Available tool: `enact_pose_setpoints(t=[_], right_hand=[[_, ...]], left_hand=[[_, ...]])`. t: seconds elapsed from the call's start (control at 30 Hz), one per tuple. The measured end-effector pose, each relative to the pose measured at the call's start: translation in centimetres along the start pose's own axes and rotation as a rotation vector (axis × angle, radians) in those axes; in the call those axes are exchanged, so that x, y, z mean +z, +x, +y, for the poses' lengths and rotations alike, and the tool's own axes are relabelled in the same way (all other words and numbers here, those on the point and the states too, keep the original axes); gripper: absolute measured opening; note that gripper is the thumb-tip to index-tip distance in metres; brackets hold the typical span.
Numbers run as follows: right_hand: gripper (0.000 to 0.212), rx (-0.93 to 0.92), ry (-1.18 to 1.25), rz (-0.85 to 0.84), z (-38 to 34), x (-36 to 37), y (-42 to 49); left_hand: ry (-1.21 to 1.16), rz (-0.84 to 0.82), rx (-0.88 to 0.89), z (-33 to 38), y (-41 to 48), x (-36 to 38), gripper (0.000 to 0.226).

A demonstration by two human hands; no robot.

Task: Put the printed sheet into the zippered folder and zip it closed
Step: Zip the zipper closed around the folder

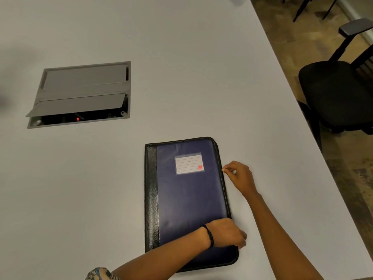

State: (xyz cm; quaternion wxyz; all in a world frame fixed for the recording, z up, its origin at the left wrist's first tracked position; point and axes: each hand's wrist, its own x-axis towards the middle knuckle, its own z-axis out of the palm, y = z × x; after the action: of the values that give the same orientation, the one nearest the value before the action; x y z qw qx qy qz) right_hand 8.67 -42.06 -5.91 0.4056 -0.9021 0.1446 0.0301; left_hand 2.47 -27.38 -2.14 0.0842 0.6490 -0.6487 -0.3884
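Closed navy folder [187,201], black spine, lined label [189,163] on front.

The printed sheet could not be seen anywhere; the zippered folder [189,201] lay shut, so its inside was hidden. The left hand [226,232] and its forearm covered the folder's lower right part, and the fingers curled over the edge, so what they pressed was unclear. The right hand [239,176] pinched at the folder's right edge, but the zipper pull there was too small to tell. The lines on the label [189,163] were unreadable. Inside the open cable box [80,93] it was dark. The chair [339,85] was cut off by the right border.
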Motion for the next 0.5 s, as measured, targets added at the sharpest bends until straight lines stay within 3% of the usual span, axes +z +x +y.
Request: enact_pose_setpoints(t=[0.1, 0.17, 0.33, 0.4, 0.5], right_hand=[[0.011, 0.002, 0.001, -0.045, 0.1, -0.2, 0.5], [0.007, 0.005, 0.031, -0.071, 0.2, -0.5, 0.7], [0.01, 0.057, 0.134, -0.087, 0.1, -0.5, 1.2], [0.009, 0.087, 0.168, -0.07, 0.0, -0.4, 1.1], [0.007, 0.118, 0.205, -0.015, -0.3, -0.3, 1.0]], left_hand=[[-0.007, 0.043, 0.061, -1.1, -0.3, -0.6, 0.027], [-0.029, 0.164, -0.009, -2.3, -1.0, -1.7, 0.031], [-0.203, 0.707, -0.57, -6.6, -1.9, -6.1, 0.037], [-0.247, 0.71, -0.678, -8.4, -1.7, -7.7, 0.046], [-0.191, 0.633, -0.732, -9.6, -0.6, -8.6, 0.027]])
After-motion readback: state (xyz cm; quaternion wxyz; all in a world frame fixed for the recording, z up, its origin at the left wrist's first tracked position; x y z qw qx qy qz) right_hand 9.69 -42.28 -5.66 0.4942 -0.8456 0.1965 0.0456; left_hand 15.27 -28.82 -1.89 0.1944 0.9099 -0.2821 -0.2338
